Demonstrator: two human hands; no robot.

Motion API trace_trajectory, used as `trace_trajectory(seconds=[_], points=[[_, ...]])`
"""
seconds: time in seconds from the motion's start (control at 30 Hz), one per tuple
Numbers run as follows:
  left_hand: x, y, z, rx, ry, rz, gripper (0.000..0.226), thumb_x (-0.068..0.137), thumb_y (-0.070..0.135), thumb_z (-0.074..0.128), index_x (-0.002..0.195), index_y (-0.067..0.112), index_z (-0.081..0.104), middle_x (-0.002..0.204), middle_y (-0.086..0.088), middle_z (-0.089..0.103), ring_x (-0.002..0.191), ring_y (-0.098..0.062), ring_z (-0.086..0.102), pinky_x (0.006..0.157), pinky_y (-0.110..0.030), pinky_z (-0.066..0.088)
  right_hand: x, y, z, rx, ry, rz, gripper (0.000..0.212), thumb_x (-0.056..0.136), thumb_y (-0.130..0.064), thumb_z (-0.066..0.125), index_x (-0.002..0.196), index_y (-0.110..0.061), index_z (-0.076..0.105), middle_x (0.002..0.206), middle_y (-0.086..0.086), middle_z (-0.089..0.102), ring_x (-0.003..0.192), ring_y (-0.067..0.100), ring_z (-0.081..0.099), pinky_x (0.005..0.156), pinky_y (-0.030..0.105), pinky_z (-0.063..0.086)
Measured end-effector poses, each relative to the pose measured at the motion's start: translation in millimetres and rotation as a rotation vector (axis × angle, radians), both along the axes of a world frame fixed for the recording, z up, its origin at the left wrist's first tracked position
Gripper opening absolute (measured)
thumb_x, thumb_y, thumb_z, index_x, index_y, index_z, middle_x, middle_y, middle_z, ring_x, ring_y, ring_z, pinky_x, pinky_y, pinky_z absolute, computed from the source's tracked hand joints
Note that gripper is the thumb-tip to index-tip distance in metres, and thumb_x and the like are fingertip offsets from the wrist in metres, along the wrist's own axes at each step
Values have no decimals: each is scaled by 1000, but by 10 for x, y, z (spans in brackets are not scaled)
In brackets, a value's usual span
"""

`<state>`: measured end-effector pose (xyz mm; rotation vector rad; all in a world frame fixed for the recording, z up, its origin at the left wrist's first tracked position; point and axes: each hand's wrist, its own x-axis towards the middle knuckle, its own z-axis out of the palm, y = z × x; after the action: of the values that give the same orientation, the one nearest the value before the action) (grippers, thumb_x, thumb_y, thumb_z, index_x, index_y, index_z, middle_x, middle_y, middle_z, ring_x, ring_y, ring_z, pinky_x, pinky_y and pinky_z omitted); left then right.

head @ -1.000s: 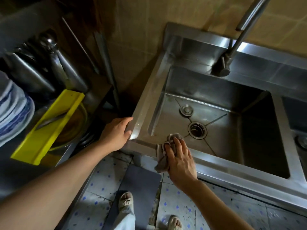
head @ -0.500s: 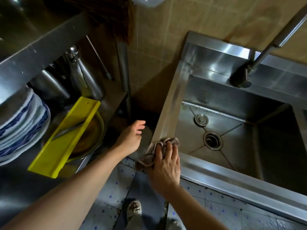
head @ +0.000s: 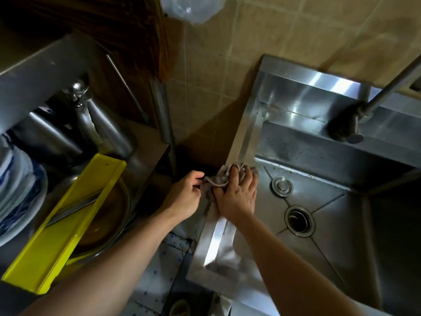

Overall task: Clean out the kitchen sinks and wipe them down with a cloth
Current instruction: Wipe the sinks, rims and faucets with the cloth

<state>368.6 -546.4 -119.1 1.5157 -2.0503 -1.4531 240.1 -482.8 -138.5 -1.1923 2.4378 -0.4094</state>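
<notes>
A stainless steel sink (head: 248, 124) fills the right side, with a drain (head: 299, 221) and a small round plug (head: 282, 185) in its basin. A crumpled grey cloth (head: 222, 177) lies on the sink's left rim. My right hand (head: 237, 195) presses on the cloth with spread fingers. My left hand (head: 185, 195) is just left of the rim and pinches the cloth's left edge. A tap (head: 355, 115) reaches over the basin from the back right.
A steel rack at the left holds a yellow slicer (head: 66, 222) over a metal bowl (head: 111, 224), stacked blue-and-white plates (head: 16, 190) and steel pots (head: 86, 131). A tiled wall (head: 250, 30) stands behind. Tiled floor (head: 159, 265) shows between rack and sink.
My right hand has slid the cloth from the sink's front left corner up along the left rim. My left hand came off the corner and now pinches the cloth's edge.
</notes>
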Motion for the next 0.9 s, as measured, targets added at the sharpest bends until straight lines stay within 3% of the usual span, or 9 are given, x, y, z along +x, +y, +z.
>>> trace_trajectory(seconds=[0.13, 0.3, 0.43, 0.6, 0.7, 0.8, 0.9], points=[[-223, -113, -63, 3, -9, -27, 48, 90, 5, 53, 134, 22, 44, 125, 0, 58, 114, -19, 56, 91, -28, 45, -456, -442, -63, -25, 2, -12, 77, 91, -58, 39, 152, -22, 8, 158, 16, -6, 144, 36, -12, 116, 43, -7], [-494, -193, -122, 123, -18, 2, 84, 65, 42, 62, 140, 34, 26, 109, 14, 54, 96, -9, 59, 77, -29, 52, -869, -850, -116, -53, 9, -25, 74, 93, -56, 37, 152, -23, 9, 158, 16, -4, 145, 35, -10, 117, 44, -5], [-628, -248, -177, 129, -39, 12, 87, 72, 25, 72, 142, 36, 21, 116, 8, 57, 98, -13, 61, 84, -38, 55, -1099, -1046, -58, -64, 37, 7, 67, 96, -49, 37, 152, -19, 13, 157, 19, 2, 144, 36, -3, 117, 42, -2], [-726, -324, -134, 87, -95, 1, 92, 79, 11, 70, 147, 35, 13, 142, 2, 42, 124, -20, 48, 89, -34, 52, -1145, -878, 142, -243, 23, 73, 51, 92, -21, 51, 140, -9, 40, 148, 23, 22, 138, 41, 20, 113, 39, 23], [-828, -427, -70, 41, -105, 2, 87, 83, 7, 65, 149, 31, 12, 144, 1, 42, 128, -20, 45, 100, -36, 46, -964, -601, 63, -256, 92, 110, 65, 90, -33, 53, 147, -13, 29, 155, 24, 8, 143, 41, 4, 116, 47, 12], [-917, -530, -39, 14, -158, -66, 90, 83, 7, 64, 150, 29, 7, 147, -2, 39, 131, -22, 43, 105, -36, 41, -873, -521, -119, -218, 14, 255, 58, 98, -34, 43, 151, -26, 21, 159, 12, -1, 145, 38, -10, 118, 49, 1], [-1006, -652, -41, 4, -213, -110, 96, 81, 7, 64, 151, 30, 1, 151, -2, 32, 135, -22, 38, 107, -36, 38, -1026, -680, -192, -235, 38, 276, 55, 99, -32, 39, 151, -30, 20, 160, 10, 2, 145, 36, -10, 119, 49, 2]])
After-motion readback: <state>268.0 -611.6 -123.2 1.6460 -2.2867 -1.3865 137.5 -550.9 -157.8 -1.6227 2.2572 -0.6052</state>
